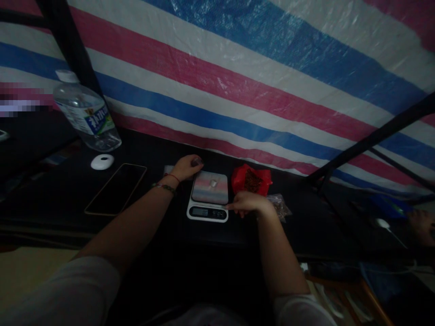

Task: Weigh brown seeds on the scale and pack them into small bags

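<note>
A white digital kitchen scale (208, 214) lies on the black table, its display lit but too blurred to read surely. On its shiny plate rests a small clear or whitish piece (213, 183). My left hand (185, 167) is at the plate's upper left, fingers closed round a small dark, partly see-through thing (197, 161) whose kind I cannot make out. At the scale's right edge, my right hand (249, 201) stretches its index finger to the rim, the other fingers loosely bent. Just beyond it stands an open red bag (243, 179) of brown bits.
A small clear plastic bag (279, 206) lies right of my right hand. To the left are a phone (117, 189), a white rounded case (102, 161) and a large plastic bottle (86, 113). Striped sheeting (220, 81) hangs behind. Another person's hand (421, 224) shows far right.
</note>
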Demonstrator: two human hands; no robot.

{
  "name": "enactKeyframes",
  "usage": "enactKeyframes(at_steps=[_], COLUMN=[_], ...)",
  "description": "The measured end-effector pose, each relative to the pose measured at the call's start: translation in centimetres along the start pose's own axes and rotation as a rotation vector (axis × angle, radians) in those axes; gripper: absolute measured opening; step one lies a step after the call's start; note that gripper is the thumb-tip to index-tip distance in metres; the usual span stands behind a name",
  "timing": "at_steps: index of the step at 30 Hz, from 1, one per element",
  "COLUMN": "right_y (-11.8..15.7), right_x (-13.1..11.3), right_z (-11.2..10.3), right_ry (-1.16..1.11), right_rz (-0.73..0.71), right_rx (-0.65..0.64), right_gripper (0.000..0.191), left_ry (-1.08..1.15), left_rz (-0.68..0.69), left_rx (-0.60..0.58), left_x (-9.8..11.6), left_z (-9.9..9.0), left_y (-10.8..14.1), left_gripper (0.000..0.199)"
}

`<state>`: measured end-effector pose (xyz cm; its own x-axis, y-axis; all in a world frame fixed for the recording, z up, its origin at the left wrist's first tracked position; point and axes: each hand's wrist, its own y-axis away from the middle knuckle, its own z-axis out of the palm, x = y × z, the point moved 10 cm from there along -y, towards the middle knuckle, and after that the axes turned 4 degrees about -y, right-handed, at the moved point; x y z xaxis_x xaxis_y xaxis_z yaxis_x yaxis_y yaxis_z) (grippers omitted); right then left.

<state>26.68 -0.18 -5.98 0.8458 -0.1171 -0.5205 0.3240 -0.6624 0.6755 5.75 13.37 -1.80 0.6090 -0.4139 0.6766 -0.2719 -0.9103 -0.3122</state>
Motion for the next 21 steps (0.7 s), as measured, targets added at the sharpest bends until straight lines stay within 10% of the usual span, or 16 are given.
enactKeyframes(at_steps=[7,15,21], right_y=[2.9,1.0,2.9], right_x=[-8.4,-10.9,-10.6], right_z=[-10.0,-5.3,-6.1], right_ry=[0.047,0.287,0.341], right_rz=[-0.577,-0.807,-0.804], right_rx=[0.874,0.838,1.012], right_gripper=[0.037,0.050,0.036], left_ry=[-0.040,-0.133,-0.139], left_rz=[-0.055,-0.202,-0.246], left_rx=[0.033,0.150,0.179], left_x=[-0.8,-2.4,-2.4], left_z=[-0.2,-1.9,-2.4], left_y=[0.0,0.2,0.4], left_gripper=[0.032,0.030,0.031])
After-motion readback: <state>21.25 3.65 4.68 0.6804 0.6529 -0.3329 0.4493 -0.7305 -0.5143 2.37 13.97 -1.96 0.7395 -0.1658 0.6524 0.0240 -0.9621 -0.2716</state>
